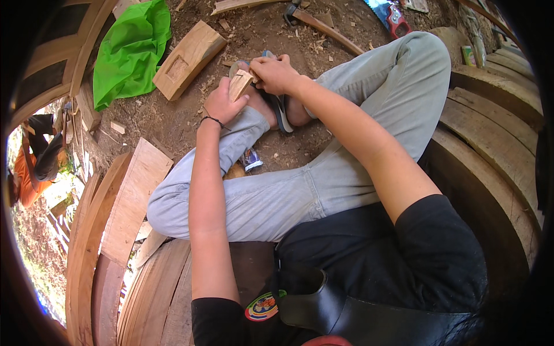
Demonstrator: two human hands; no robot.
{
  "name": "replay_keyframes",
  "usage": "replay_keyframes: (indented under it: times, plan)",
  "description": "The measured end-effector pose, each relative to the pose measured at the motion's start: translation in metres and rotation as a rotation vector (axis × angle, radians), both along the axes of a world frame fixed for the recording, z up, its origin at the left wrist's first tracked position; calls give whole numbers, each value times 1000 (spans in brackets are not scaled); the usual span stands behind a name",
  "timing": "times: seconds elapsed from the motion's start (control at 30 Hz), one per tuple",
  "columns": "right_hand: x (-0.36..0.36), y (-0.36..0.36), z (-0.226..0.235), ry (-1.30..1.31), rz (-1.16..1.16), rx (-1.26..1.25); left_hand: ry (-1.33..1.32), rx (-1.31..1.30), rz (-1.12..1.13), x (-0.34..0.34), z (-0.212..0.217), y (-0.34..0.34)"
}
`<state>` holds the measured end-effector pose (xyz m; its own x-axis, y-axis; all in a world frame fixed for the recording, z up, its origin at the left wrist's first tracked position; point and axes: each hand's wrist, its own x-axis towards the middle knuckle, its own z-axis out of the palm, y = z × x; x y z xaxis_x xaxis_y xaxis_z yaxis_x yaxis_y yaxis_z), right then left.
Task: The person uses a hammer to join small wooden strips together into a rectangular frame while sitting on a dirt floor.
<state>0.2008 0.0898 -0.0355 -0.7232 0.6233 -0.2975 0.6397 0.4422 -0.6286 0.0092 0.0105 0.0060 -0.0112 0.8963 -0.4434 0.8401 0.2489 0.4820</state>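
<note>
Pale wood fills a carver's seat among curved planks, where the left hand (222,104) closes around a small wedge-shaped wooden block (240,84), apparently braced above the sandalled foot (281,109) for steadiness, while the right hand (274,74) curls tightly over its upper end, fingers pinched shut.

crumpled blue-and-white wrapper (251,159) on dirt under the knee, small green-labelled can (468,55) on planks, upper right
</note>
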Motion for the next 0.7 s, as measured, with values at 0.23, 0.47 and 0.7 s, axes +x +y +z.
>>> replay_keyframes:
  times: [0.23,0.47,0.7]
  plan:
    - [1,0,2,-3,-9,-15,149,165,-203,-1,7,15]
    - [11,18,-5,177,-279,130,139,121,-156,0,1,27]
    - [120,86,-17,-623,-688,154,-18,131,-15,-9,-16,16]
